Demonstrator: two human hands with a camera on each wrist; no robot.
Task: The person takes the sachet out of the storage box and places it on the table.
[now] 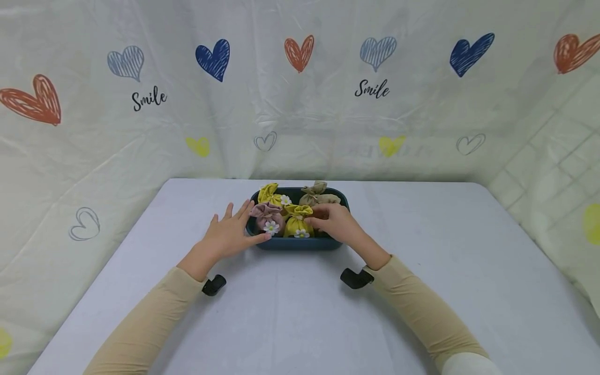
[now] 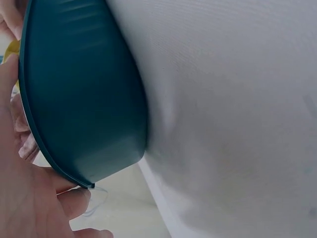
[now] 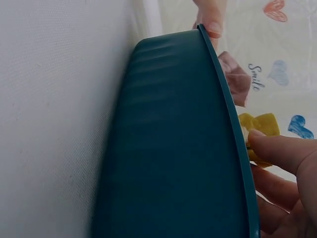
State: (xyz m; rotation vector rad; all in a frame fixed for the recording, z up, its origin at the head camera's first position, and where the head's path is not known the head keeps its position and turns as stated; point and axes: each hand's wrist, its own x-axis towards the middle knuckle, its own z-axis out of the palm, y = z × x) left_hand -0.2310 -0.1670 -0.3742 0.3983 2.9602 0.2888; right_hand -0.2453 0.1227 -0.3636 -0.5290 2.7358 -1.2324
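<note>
A dark teal oblong tub [image 1: 300, 244] holds several small cloth drawstring pouches: a yellow pouch [image 1: 299, 223] with a white flower at the front, a mauve pouch [image 1: 268, 216] at its left, another yellow pouch [image 1: 269, 195] behind, and beige cloth pouches [image 1: 315, 194] at the back right. My right hand [image 1: 335, 223] pinches the front yellow pouch's right side; in the right wrist view the thumb [image 3: 272, 148] lies against its yellow cloth. With fingers spread and straight, my left hand [image 1: 229, 234] rests at the tub's left end, touching the rim [image 2: 34, 129]. Pouch bottoms are hidden.
The tub stands near the far edge of a table with a white cover [image 1: 281, 312]. A pale curtain printed with hearts [image 1: 300, 104] hangs behind it. Black wrist mounts [image 1: 356, 278] stick out beneath both forearms.
</note>
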